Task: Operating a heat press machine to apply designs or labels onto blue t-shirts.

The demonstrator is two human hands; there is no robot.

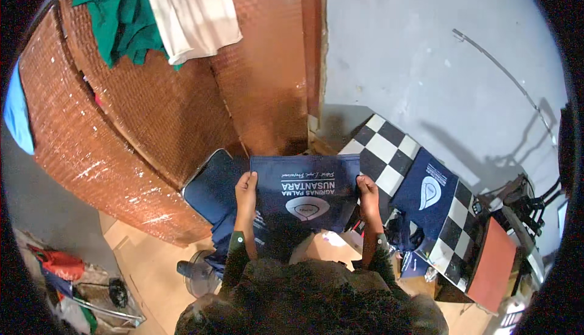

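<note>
A dark blue printed fabric piece (269, 189) is stretched between my two hands, its white logo and writing upside down in the view. My left hand (246, 193) pinches its left edge near the upper corner. On the opposite edge my right hand (368, 198) grips it between thumb and fingers. The lower part of the fabric hangs down and is partly hidden. A similar dark blue printed piece (413, 184) lies on the black-and-white checkered table (383, 145) to the right. More dark blue fabric (221, 234) lies beside my left forearm.
Brown woven-textured panels (150, 120) stand at the left, with green cloth (121, 16) and cream cloth (194, 11) hung at the top. A grey wall (410, 52) rises at the right. A red-brown board (492, 266) adjoins the table. A clear container (200, 275) stands low left.
</note>
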